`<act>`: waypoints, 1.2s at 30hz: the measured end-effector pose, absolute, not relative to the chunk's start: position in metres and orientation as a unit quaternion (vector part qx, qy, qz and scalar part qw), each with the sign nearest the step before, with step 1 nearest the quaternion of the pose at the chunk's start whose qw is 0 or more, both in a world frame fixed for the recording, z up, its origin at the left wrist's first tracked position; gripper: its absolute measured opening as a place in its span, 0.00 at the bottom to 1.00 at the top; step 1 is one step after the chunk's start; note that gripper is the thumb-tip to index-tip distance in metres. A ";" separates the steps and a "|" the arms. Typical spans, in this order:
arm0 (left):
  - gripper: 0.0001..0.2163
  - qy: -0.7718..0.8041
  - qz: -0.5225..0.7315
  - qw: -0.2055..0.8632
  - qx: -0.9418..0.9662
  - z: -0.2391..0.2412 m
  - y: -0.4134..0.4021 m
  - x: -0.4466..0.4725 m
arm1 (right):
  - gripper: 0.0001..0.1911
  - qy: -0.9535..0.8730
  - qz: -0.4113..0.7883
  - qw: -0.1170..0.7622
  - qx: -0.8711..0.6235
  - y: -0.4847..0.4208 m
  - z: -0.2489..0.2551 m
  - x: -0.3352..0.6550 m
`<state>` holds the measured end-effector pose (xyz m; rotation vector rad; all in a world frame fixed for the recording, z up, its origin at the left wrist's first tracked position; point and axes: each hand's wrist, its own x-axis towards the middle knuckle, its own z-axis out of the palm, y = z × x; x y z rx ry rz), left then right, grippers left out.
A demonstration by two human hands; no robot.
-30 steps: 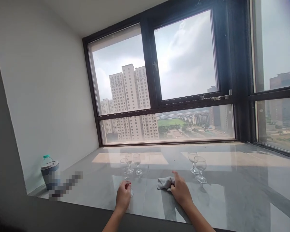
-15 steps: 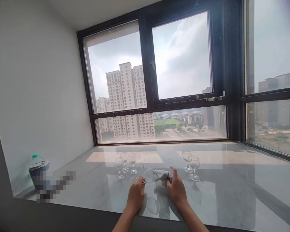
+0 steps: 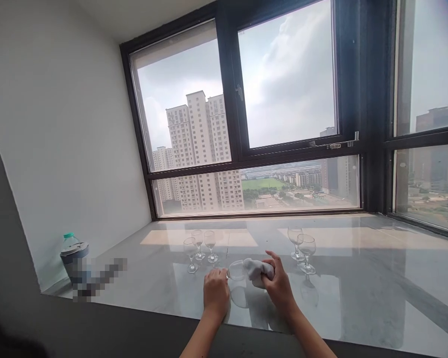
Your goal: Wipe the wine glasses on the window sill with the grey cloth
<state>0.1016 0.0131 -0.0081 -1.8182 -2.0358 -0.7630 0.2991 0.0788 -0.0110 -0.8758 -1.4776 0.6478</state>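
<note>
A clear stemmed wine glass point(image 3: 236, 270) is held sideways above the sill, its bowl pointing right. My left hand point(image 3: 215, 292) is closed around its stem end, and the fingers hide the foot. My right hand point(image 3: 278, 281) grips a bunched light grey cloth point(image 3: 257, 271), which is pressed against the mouth of the bowl; whether cloth reaches inside is hard to tell. The right index finger sticks up off the cloth.
Three stemmed glasses point(image 3: 209, 243) stand upright behind my left hand, and two more glasses point(image 3: 306, 251) stand behind my right. A dark cup with a white lid point(image 3: 74, 256) and a green-capped bottle point(image 3: 69, 237) are at the left wall. The glossy sill point(image 3: 153, 293) runs to the window.
The glass has tilted further onto its side, and the cloth has bunched up against its mouth. My left hand has turned knuckles up. The view has shifted slightly.
</note>
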 end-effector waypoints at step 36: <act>0.12 -0.638 -0.242 0.118 -0.721 0.000 0.010 0.106 | 0.32 -0.689 0.302 0.567 -0.334 0.079 -0.020 0.293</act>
